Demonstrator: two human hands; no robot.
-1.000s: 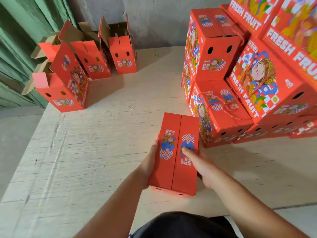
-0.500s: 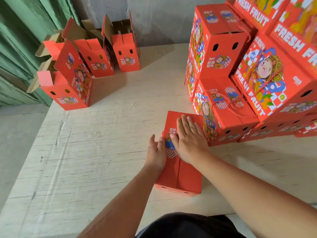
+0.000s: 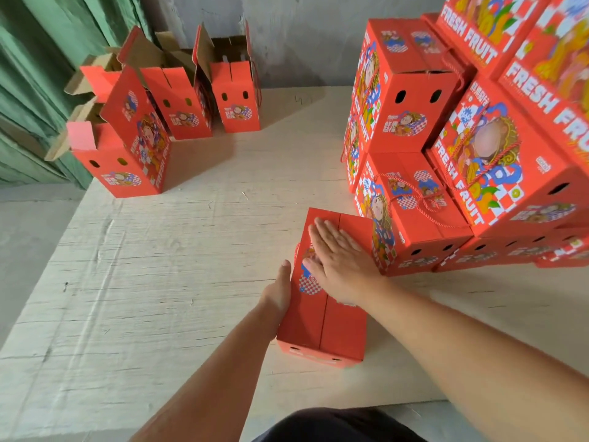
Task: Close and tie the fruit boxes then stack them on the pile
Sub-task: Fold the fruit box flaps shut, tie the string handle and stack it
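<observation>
**Both hands on the closed box, beside the pile**

Nearest us, our forearms reach over the pale wooden board bench (image 3: 159,282) towards the closed red cardboard fruit box (image 3: 322,320), which lies on the bench right in front of us, its two top flaps meeting along a centre seam. Our left hand (image 3: 279,293) lies against the box's left side with straight fingers, its grip released. Our right hand (image 3: 338,261) rests palm down on the top flaps, fingers straight and together, its grip also released, pressing rather than grasping. A loop of red cord (image 3: 296,252) shows at the box's left edge, just past our left fingertips.

Just beyond, at the box's far right corner, sits the pile of closed red fruit boxes (image 3: 478,154); we cannot tell whether the two touch. The lowest front box carries a red cord handle (image 3: 424,202) lying looped across its lid, and larger boxes printed "FRESH FRUIT" lean above and to the right.

Farther off, at the far left of the bench, stand four open red fruit boxes (image 3: 178,103) with raised flaps showing brown cardboard inside. Behind them are green folded panels (image 3: 38,74) and a grey wall (image 3: 302,36).
</observation>
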